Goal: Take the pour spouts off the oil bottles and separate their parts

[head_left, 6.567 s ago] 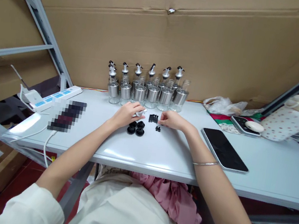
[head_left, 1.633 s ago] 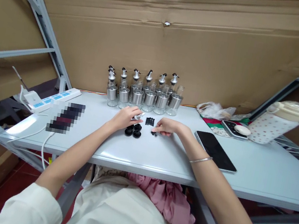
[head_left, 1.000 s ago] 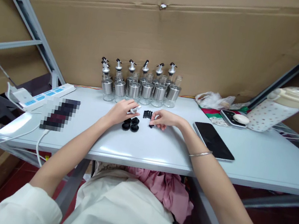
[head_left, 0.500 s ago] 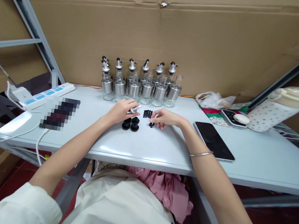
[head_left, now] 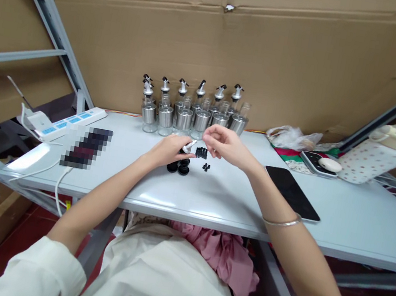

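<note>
Small silver-white pourer piece (head_left: 189, 146) gripped in left hand (head_left: 170, 150), above round black plastic caps (head_left: 183, 167) on glossy pale table (head_left: 189, 197). Right hand (head_left: 223, 145) raised just right of it, fingers curled together; can't tell if anything pinched. Short black plastic tubes (head_left: 201, 152) in row between hands, tiny black pieces (head_left: 206, 167) nearer person. Behind: clear glass bottles with steel bands (head_left: 183, 119), back ones topped with pourers. Black-screened tablet (head_left: 292, 192) far right of caps.
</note>
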### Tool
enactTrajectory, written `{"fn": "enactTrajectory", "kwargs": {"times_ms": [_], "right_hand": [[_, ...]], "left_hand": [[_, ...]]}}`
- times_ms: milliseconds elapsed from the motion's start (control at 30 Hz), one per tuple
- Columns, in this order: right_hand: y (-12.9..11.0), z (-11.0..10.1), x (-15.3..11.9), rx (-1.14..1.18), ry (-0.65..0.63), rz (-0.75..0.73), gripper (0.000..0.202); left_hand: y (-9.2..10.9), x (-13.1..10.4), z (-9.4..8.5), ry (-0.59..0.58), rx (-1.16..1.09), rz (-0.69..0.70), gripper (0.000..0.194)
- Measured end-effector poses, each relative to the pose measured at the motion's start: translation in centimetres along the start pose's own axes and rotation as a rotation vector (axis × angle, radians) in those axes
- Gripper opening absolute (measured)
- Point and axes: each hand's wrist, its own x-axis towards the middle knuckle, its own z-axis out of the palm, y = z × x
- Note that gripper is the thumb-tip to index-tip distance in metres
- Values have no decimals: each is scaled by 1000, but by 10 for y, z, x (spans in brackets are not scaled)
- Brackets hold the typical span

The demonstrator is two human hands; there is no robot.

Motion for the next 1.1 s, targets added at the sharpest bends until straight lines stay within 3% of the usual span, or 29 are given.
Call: {"fn": "enactTrajectory", "kwargs": {"times_ms": [133, 233, 367, 467, 567, 633, 667, 700, 733, 767, 800, 833, 900, 967, 1000, 1067, 1100], "right_hand": [[0, 11, 2, -77, -9, -54, 29], [11, 12, 8, 2, 6, -20, 31], [26, 10, 12, 124, -114, -5, 39], [33, 9, 11, 135, -124, 35, 40], [36, 7, 10, 146, -72, 92, 41], [37, 6, 10, 148, -37, 115, 41], [37, 5, 10, 147, -24, 126, 41], [38, 5, 10, 144, -16, 138, 40], [38, 5, 10, 139, -12, 150, 40], [39, 5, 10, 133, -15, 161, 40], [39, 6, 10, 124, -24, 168, 41], [39, 6, 10, 109, -37, 170, 41], [39, 7, 9, 74, -67, 165, 40], [40, 8, 8, 49, -91, 157, 40], [40, 8, 8, 43, -99, 154, 40], [42, 8, 8, 39, -105, 153, 40], [42, 8, 8, 37, -107, 155, 40]], "left_hand": [[7, 1, 2, 59, -30, -60, 35], [6, -1, 4, 95, -57, -67, 34], [5, 0, 8, 22, -59, -118, 36], [17, 2, 3, 6, -39, -204, 43], [52, -6, -20, 200, -118, -228, 46], [89, -20, -38, 271, -331, -211, 36], [108, -28, -45, 202, -482, -151, 31], [127, -37, -48, 62, -654, -56, 28], [144, -45, -46, -175, -831, 116, 27], [159, -51, -39, -436, -973, 282, 26], [172, -55, -24, -604, -1069, 376, 26], [182, -57, -4, -683, -1144, 377, 27], [198, -55, 50, -834, -1269, 268, 30], [212, -49, 111, -1011, -1403, 10, 27], [220, -46, 139, -1123, -1462, -54, 24], [236, -44, 182, -1418, -1533, 25, 15], [243, -46, 197, -1505, -1525, 60, 13]]}}
